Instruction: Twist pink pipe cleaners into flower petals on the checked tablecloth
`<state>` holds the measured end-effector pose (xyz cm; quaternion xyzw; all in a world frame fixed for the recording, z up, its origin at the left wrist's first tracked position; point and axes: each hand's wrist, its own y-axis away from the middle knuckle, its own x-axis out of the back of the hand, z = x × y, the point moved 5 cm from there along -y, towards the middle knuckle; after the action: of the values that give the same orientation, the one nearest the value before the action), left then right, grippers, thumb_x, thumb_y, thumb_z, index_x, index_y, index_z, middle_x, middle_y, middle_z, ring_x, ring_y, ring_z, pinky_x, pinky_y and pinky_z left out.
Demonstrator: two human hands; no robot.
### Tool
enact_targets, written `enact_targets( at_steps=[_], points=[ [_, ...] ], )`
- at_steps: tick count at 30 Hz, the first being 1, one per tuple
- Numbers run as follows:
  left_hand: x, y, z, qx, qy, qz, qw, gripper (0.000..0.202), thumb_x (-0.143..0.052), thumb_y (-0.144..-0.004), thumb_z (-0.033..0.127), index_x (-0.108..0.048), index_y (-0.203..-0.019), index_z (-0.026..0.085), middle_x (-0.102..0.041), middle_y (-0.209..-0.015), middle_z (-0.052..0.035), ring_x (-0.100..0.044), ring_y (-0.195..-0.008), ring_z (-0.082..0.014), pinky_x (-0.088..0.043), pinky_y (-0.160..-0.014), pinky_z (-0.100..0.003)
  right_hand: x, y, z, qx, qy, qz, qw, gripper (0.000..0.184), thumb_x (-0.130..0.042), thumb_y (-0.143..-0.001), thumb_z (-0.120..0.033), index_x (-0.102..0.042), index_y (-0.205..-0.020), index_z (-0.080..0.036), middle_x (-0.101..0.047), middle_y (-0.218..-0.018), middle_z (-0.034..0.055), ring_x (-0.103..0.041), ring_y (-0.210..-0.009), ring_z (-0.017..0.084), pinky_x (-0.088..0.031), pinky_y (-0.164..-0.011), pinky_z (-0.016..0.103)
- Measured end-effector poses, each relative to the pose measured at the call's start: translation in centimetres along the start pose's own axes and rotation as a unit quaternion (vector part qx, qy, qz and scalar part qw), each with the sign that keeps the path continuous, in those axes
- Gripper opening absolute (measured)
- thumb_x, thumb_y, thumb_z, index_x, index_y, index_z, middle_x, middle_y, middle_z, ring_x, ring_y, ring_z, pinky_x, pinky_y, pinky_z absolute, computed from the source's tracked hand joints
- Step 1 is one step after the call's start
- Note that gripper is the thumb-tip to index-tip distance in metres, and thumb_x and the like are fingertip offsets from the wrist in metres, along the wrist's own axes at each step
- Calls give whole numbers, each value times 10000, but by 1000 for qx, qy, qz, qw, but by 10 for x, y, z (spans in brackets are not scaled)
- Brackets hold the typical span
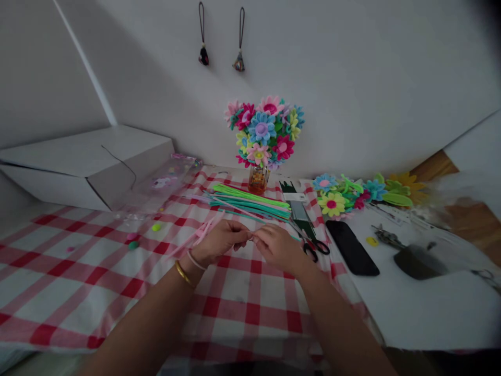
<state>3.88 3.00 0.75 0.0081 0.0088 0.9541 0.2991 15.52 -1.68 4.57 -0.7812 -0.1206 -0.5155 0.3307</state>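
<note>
Left hand [224, 241] and right hand [278, 249] pinch a small pale-pink piece [252, 237] between them, above the checked cloth [230, 313]; fine shaping seems in hand; next move likely calls for steady grip, small turns.

Pale wall [352, 78], 2 hanging charms [203, 55]; dim light; checked tablecloth [250, 308].
</note>
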Motion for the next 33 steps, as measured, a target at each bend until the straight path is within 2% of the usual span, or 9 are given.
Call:
enact_targets(
  at_steps=[4, 9, 10, 12, 16, 19, 23, 27, 33],
  points=[
    [-4, 7, 19, -112, -91, 0, 990, 202, -548, -746, 310, -649, -719, 137, -543, -584, -6, -451, -538, -90, -341, -498, -210, -4, 0, 11, -101, -253, 30, 962, 192, -402, -785, -187, -477, -609, -171, -452, -585, -17, -408, -556, 99, -313, -525, 230],
    [-8, 20, 46, -287, -202, 40, 936, 151, -536, -763, 245, -659, -739, 161, -594, -685, -42, -506, -689, -127, -384, -673, -251, -39, 0, 12, -225, -645, 34, 729, 196, -382, -733, -271, -339, -555, -201, -205, -462, -84, -158, -391, 67, -153, -374, 199],
    [-7, 20, 46, -290, -211, 52, 932, 144, -542, -757, 243, -658, -733, 162, -588, -673, -38, -501, -685, -127, -382, -676, -252, -43, -1, 11, -231, -666, 32, 709, 213, -379, -734, -290, -323, -547, -205, -182, -464, -86, -146, -397, 71, -147, -369, 199],
    [-3, 16, 40, -247, -193, 74, 947, 157, -544, -750, 260, -650, -696, 157, -567, -645, -27, -483, -643, -116, -377, -626, -241, -42, -1, 13, -233, -617, 31, 751, 234, -375, -767, -327, -372, -571, -200, -235, -471, -73, -204, -410, 80, -194, -381, 206],
    [2, 3, 13, -65, 13, 69, 995, 178, -586, -701, 290, -623, -631, 130, -470, -504, 20, -385, -463, -68, -285, -440, -199, -7, -2, 14, -101, -228, 112, 962, 175, -431, -817, -310, -544, -784, -180, -533, -720, 28, -456, -693, 143, -362, -641, 280],
    [-3, -1, -1, 22, 154, 43, 987, 156, -638, -642, 245, -606, -583, 103, -440, -468, 29, -344, -419, -43, -219, -406, -187, 3, 0, 5, -8, -23, 88, 996, 184, -386, -851, -249, -555, -852, -175, -582, -820, 67, -476, -797, 178, -336, -753, 339],
    [-9, 0, -5, 60, 195, -8, 979, 148, -646, -644, 236, -620, -621, 92, -464, -483, 16, -361, -432, -39, -216, -409, -180, 2, 1, -1, -2, 42, 62, 997, 163, -381, -825, -195, -522, -751, -161, -558, -736, 59, -470, -729, 171, -331, -703, 325],
    [-7, 3, 8, -35, 73, -17, 997, 184, -594, -711, 297, -627, -682, 118, -478, -511, 15, -388, -470, -62, -273, -436, -194, -5, 2, 3, -84, -130, 101, 983, 191, -379, -804, -206, -442, -625, -180, -439, -581, -8, -394, -564, 120, -299, -549, 262],
    [-3, 16, 40, -305, -243, 79, 917, 155, -536, -759, 267, -647, -734, 162, -597, -700, -42, -498, -701, -132, -383, -686, -277, -41, -3, 16, -220, -562, 99, 791, 273, -336, -824, -309, -340, -572, -205, -233, -485, -72, -259, -425, 86, -264, -448, 230]
  ],
)
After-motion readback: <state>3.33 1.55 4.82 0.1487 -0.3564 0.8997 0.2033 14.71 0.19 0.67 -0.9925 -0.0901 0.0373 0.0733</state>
